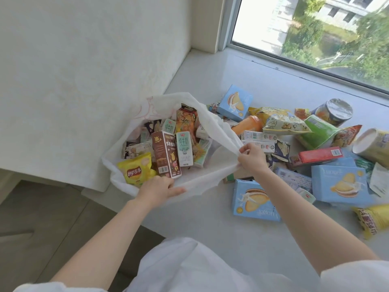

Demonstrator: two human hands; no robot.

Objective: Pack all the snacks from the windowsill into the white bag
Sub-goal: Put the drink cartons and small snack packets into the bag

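The white bag lies open on the windowsill, by the left wall. Inside it are a yellow Lay's chip bag, a brown carton, milk cartons and several other packets. My left hand grips the bag's near rim. My right hand pinches the rim's right side, holding the mouth wide. To the right of the bag, a pile of snacks covers the sill: blue biscuit boxes, a red box, a green packet and round tubs.
A window runs along the sill's far edge. The white wall stands to the left of the bag. The sill's front edge drops to a grey floor at lower left. A yellow packet lies near the right edge.
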